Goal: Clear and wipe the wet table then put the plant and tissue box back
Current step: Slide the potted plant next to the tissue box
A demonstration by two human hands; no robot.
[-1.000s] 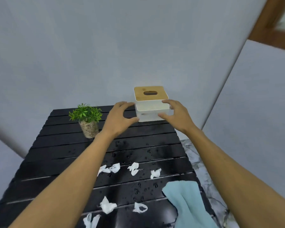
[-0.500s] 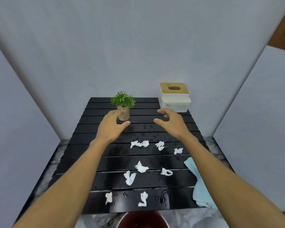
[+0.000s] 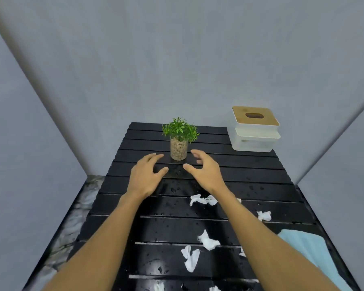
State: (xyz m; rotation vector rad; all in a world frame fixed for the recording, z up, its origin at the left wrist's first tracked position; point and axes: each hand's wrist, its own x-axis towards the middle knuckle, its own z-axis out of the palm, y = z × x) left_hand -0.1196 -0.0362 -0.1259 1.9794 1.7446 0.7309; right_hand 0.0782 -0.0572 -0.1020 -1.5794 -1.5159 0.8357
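Note:
A small green plant (image 3: 179, 138) in a pebble-filled glass stands near the far end of the black slatted table (image 3: 250, 185). My left hand (image 3: 145, 175) and my right hand (image 3: 205, 171) hover just in front of it, one on each side, fingers spread, holding nothing and not touching it. The white tissue box (image 3: 254, 129) with a wooden lid sits at the table's far right corner. Water drops and several crumpled white tissue scraps (image 3: 207, 241) lie on the near half of the table. A light blue cloth (image 3: 311, 253) hangs over the right edge.
Grey walls enclose the table at the back and on both sides. A marbled floor (image 3: 76, 217) shows along the table's left edge.
Both hands let go of the tissue box, which rests at the far right corner, and moved left to flank the plant. The view shifted left.

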